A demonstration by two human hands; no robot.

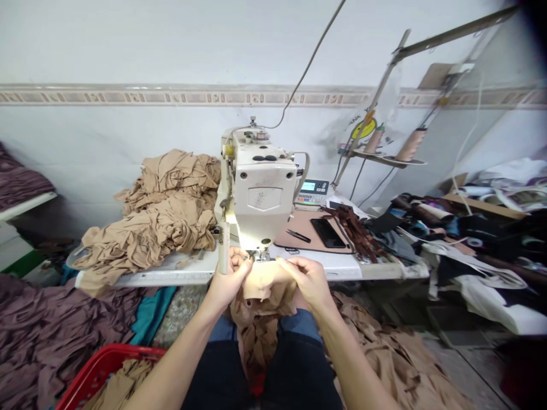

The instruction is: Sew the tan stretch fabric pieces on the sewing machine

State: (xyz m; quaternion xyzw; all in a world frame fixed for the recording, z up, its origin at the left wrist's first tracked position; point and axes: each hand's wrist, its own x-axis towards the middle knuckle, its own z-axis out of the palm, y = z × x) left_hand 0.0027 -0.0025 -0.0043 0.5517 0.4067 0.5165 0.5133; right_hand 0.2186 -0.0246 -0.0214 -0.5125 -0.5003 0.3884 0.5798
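A piece of tan fabric [267, 279] lies at the front edge of the sewing machine [265, 193], under its lit needle area, and hangs down over my lap. My left hand [234, 270] pinches the fabric's left side close to the presser foot [261, 254]. On the right edge, my right hand [305, 276] holds the same fabric between thumb and fingers. The needle tip is too small to make out.
Left of the machine a heap of tan fabric [171, 199] covers the table. Thread snips [298, 235], a phone [327, 233] and a control panel [313, 192] sit to the right. A red basket [106, 356] and more fabric [393, 353] lie below.
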